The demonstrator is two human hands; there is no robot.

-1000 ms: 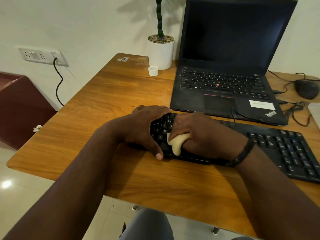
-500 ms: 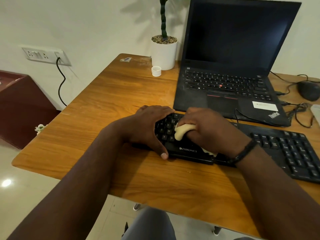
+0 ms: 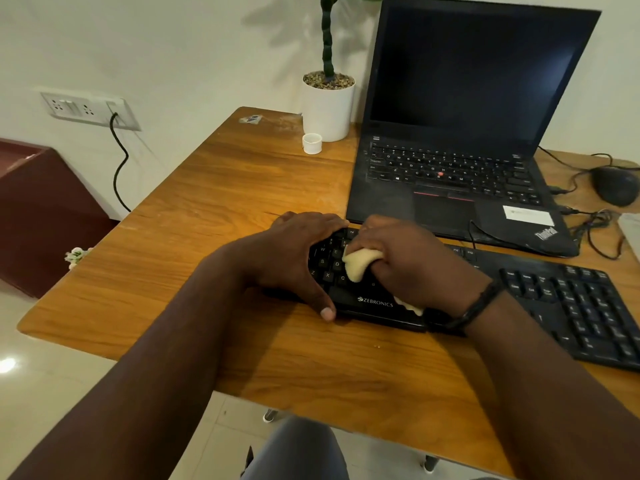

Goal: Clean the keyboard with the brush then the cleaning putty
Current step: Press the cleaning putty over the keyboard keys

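A black Zebronics keyboard (image 3: pixel 568 303) lies across the near part of the wooden desk (image 3: pixel 214 209). My left hand (image 3: pixel 294 258) rests flat over the keyboard's left end, thumb at its front edge, holding it down. My right hand (image 3: pixel 408 261) is closed around a pale yellow lump of cleaning putty (image 3: pixel 358 263) and presses it onto the left-side letter keys. A bit of putty also shows under the heel of that hand. No brush is in view.
An open black laptop (image 3: pixel 460 140) stands right behind the keyboard. A white plant pot (image 3: pixel 329 105) and a small white cap (image 3: pixel 312 143) sit at the back. A black mouse (image 3: pixel 614 185) with tangled cables lies far right. A wall socket (image 3: pixel 86 107) is on the left.
My right hand dragged the putty from the keyboard's front edge up onto the letter keys. The left hand stayed on the keyboard's left end. The camera shifted slightly.
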